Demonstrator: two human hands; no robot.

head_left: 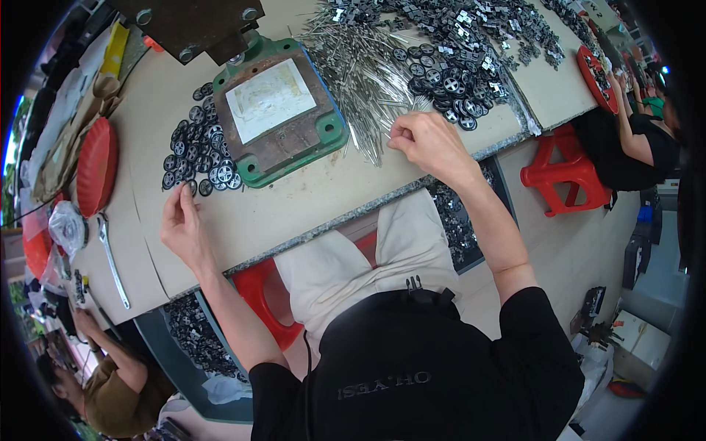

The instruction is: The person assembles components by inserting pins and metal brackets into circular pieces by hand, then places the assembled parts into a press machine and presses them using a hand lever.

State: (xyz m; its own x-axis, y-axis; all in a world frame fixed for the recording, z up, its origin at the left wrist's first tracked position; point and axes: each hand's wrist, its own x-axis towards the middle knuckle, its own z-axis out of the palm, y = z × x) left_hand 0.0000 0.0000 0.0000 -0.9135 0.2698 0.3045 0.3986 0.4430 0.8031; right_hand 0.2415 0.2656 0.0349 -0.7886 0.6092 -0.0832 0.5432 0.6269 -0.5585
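Note:
My left hand (182, 224) is at the near edge of a pile of small black toy wheels (200, 143) with silver spokes. Its thumb and fingertips are closed on one small wheel (193, 187). On the other side, my right hand (430, 149) hovers by the near end of a heap of thin metal pins (368, 84). Its fingers are pinched together, and whatever is between them is too small to make out. Between the hands stands a green press base (334, 136) with a pale plate (271, 99) on its top.
Above the base hangs a dark metal press head (191, 26). More wheels (452, 84) and black parts (471, 29) lie at the right. A red dish (97, 165) and a wrench (112, 261) lie left. A red stool (562, 176) stands right; co-workers sit both sides.

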